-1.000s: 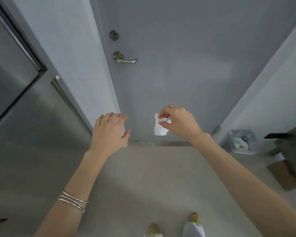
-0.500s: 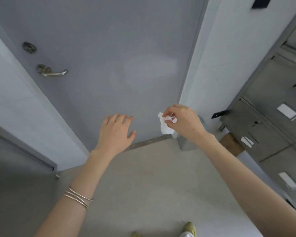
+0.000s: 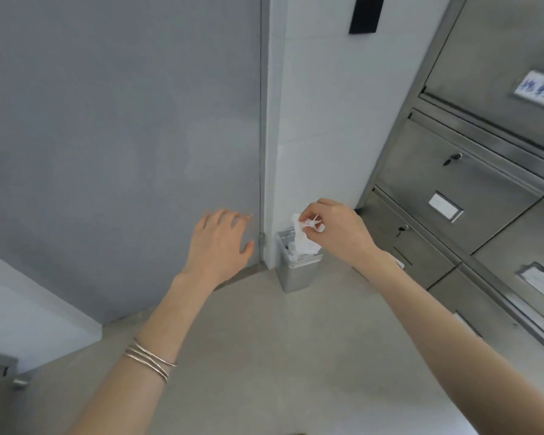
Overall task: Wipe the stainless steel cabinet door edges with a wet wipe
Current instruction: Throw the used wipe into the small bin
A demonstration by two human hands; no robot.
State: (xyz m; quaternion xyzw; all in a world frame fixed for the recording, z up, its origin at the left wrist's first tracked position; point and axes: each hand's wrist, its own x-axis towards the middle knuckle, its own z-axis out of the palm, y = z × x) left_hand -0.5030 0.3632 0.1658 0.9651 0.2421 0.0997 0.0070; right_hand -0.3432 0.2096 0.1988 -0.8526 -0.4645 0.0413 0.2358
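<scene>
The pale, smooth floor (image 3: 296, 356) carries a small square metal bin (image 3: 297, 277). It stands upright at the foot of the white wall (image 3: 311, 136), just beside the lower corner of the grey door (image 3: 123, 136) (crumpled white paper (image 3: 291, 252) shows inside it). The stainless steel cabinet (image 3: 453, 189) stands on the floor at the right.

A bin (image 3: 297, 274) stands between the door (image 3: 123, 136) and cabinets (image 3: 471, 183).
</scene>
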